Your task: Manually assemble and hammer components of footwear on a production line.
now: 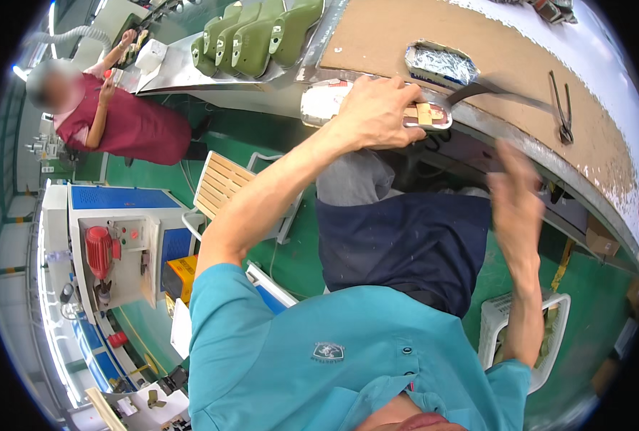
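At the edge of the workbench, my left hand [378,111] is wrapped over a long, shoe-shaped piece [321,102], probably a shoe on its last with the bottom upward. Its rim is whitish, and a reddish-brown area with tan patches shows near the right end. My fingers and palm hide its middle. To the right, my right hand [515,190] is raised beside the bench edge, smeared by motion, its fingers not distinct. A dark, curved, blurred tool [470,91] lies across the bench edge by the shoe's right end; its kind is unclear.
A container of small shiny metal pieces [443,63] and pincers [565,118] lie on the brown bench top [377,36]. Several olive-green shoe lasts [251,47] stand at left. A co-worker in dark red [129,115] works beyond. A white basket [493,316] stands right.
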